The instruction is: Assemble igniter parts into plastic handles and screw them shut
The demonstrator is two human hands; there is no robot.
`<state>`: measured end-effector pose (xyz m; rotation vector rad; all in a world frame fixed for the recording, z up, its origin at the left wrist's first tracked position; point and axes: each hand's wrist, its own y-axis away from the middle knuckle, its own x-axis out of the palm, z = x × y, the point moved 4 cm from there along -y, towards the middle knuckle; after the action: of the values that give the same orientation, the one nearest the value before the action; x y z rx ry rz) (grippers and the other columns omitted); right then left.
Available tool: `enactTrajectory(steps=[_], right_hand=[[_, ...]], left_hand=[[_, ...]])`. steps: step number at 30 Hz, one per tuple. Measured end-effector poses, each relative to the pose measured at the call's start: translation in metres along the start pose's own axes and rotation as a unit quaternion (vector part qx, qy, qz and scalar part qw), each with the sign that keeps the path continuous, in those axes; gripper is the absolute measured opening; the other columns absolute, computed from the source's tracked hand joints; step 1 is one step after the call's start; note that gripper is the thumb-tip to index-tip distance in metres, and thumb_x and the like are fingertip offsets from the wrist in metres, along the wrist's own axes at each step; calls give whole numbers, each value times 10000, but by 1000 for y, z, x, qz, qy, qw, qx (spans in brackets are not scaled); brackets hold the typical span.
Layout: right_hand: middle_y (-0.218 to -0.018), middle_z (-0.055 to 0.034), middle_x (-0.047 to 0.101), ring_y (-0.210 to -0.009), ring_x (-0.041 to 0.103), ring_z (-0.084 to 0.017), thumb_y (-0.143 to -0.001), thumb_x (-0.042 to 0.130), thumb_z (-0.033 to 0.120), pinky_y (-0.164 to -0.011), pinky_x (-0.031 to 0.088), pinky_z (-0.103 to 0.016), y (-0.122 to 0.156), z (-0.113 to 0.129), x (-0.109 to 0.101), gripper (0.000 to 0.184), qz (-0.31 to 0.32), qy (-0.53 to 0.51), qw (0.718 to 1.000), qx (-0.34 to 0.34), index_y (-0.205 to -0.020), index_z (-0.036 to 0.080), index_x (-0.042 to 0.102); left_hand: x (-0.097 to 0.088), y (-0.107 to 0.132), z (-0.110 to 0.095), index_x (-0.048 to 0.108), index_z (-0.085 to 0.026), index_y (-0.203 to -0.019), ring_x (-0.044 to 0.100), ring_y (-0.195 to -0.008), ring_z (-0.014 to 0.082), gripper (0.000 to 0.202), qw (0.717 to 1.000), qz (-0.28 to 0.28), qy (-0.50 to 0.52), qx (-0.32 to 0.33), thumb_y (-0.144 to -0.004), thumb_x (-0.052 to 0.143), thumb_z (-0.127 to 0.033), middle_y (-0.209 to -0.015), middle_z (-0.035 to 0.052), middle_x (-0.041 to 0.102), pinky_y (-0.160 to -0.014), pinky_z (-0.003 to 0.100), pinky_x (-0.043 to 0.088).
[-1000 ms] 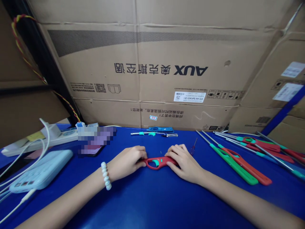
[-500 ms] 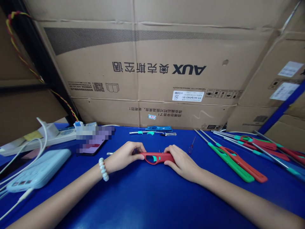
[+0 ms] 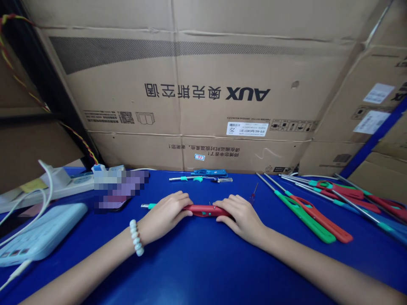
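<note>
Between my two hands lies a red gas lighter [image 3: 205,210], held level a little above or on the blue table; I cannot tell which. My left hand [image 3: 171,209] is closed round its left end, where a teal collar and a short metal tip stick out past the fingers. Round the right end of the handle, my right hand [image 3: 240,214] is closed with thumb below and fingers on top. Farther back lie a blue lighter casing [image 3: 210,173], a metal lighter tube [image 3: 174,179] with teal parts, and a small clear-bodied part [image 3: 224,180].
Right of my hands rest a green lighter [image 3: 307,220], an orange lighter [image 3: 330,218] and several more. A small screwdriver [image 3: 253,195] lies behind my right hand. At left are a light blue power bank [image 3: 47,228], a phone [image 3: 124,192] and a power strip [image 3: 79,186]. Cardboard [image 3: 206,63] stands behind.
The red lighter has been rolled in my hands, so its trigger loop now shows nearly edge-on. More of its tip shows past my left hand. The view has shifted slightly.
</note>
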<state>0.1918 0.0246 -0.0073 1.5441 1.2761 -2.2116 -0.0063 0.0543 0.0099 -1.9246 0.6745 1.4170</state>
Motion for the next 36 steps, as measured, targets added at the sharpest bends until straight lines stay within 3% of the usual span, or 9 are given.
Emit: enactTrajectory(steps=[10, 13, 17, 20, 25, 28, 31, 33, 36], right_hand=[[-755, -58, 636, -628, 501, -166, -954, 408, 330, -619, 337, -303, 1, 2, -2, 262, -28, 7, 999, -16, -871, 142, 570], [-759, -63, 631, -627, 502, -167, -943, 422, 310, -634, 341, -311, 2, 5, -3, 242, -26, 28, 999, -34, -866, 136, 571], [-842, -99, 654, -695, 537, -197, -954, 400, 287, -661, 354, -325, 1, 15, -2, 277, -34, 103, 989, -99, -998, 77, 575], [-769, -84, 648, -683, 549, -199, -972, 366, 311, -658, 354, -322, 2, 21, 1, 322, -32, 153, 978, -141, -996, 75, 583], [-737, -68, 631, -650, 555, -178, -990, 313, 291, -642, 349, -311, 1, 18, 7, 330, 2, 169, 980, -103, -913, 116, 581], [-692, -57, 612, -604, 547, -176, -992, 302, 300, -601, 331, -305, 1, 12, 7, 333, 4, 162, 985, -63, -900, 123, 569], [-685, -59, 614, -578, 542, -178, -992, 291, 298, -582, 315, -302, 1, 6, 6, 335, -8, 157, 987, -35, -902, 126, 564], [-690, -63, 620, -571, 540, -177, -991, 292, 296, -576, 307, -300, 1, 4, 5, 334, -16, 155, 987, -26, -891, 130, 564], [-689, -66, 624, -570, 541, -176, -991, 298, 297, -575, 303, -298, 1, 2, 6, 331, -23, 151, 988, -21, -893, 131, 567]], left_hand=[[5, 1, -11, 527, -150, -851, 480, -796, 222, 168, 982, -76, -170, 30, -947, 417, -234, -866, 60, 555, -712, 339, 369], [3, 2, -15, 522, -147, -840, 469, -774, 221, 173, 977, -90, -190, 41, -947, 419, -236, -850, 62, 544, -693, 334, 352], [1, 2, -23, 527, -139, -839, 462, -770, 223, 183, 970, -95, -216, 58, -949, 418, -239, -843, 66, 545, -688, 338, 337], [4, 2, -31, 534, -140, -833, 466, -763, 216, 210, 968, -99, -213, 91, -958, 399, -240, -828, 59, 552, -687, 338, 337], [1, 1, -34, 558, -127, -904, 501, -856, 225, 277, 963, -118, -204, 129, -971, 362, -311, -871, 70, 577, -763, 351, 369], [-16, 2, -24, 555, -123, -1042, 498, -957, 257, 371, 962, -133, -205, 118, -954, 361, -427, -967, 104, 590, -842, 394, 370], [-40, 5, 1, 539, -114, -1117, 500, -968, 272, 440, 964, -150, -214, 50, -950, 343, -470, -1030, 132, 582, -851, 414, 372], [-51, 6, 20, 541, -116, -1122, 511, -946, 267, 449, 966, -121, -226, 32, -945, 351, -481, -1019, 123, 585, -844, 406, 371], [-52, 7, 40, 568, -172, -1051, 539, -878, 214, 329, 975, -24, -213, 50, -955, 378, -422, -957, 66, 603, -812, 344, 373]])
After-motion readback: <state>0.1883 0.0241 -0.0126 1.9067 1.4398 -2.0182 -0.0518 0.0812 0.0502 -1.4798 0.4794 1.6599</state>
